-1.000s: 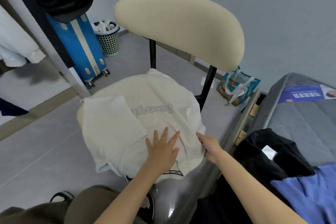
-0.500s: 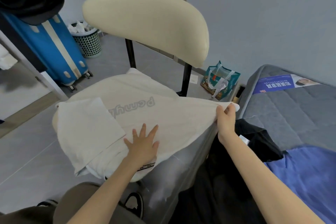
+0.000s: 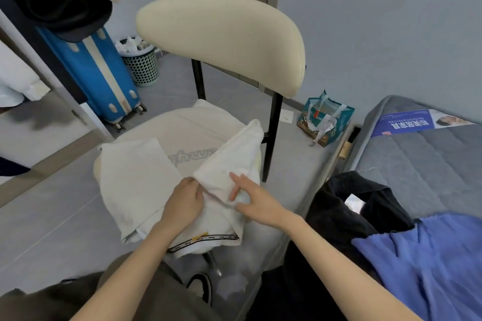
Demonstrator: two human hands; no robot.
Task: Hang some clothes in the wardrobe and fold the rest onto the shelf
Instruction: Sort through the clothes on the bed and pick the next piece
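Observation:
A cream T-shirt (image 3: 146, 177) lies face down on the seat of a cream chair (image 3: 221, 34), both sides folded in over its middle. My left hand (image 3: 182, 203) rests on the near middle of the shirt, its fingers curled at the edge of the folded right flap. My right hand (image 3: 253, 200) lies on that flap with the fingers fairly straight, the thumb pressing into the cloth. A black garment (image 3: 349, 206) and a blue garment (image 3: 427, 263) lie heaped on the bed at my right.
A grey mattress (image 3: 422, 161) fills the right side. A blue suitcase (image 3: 104, 78) stands at left beside a wardrobe panel with dark clothes (image 3: 60, 8) draped above. A mesh bin (image 3: 140, 65) and a teal bag (image 3: 326, 120) sit on the floor behind the chair.
My right hand lifted the shirt's right side out and folded it inward over the middle. My left hand, flat on the shirt before, now curls at the flap's edge.

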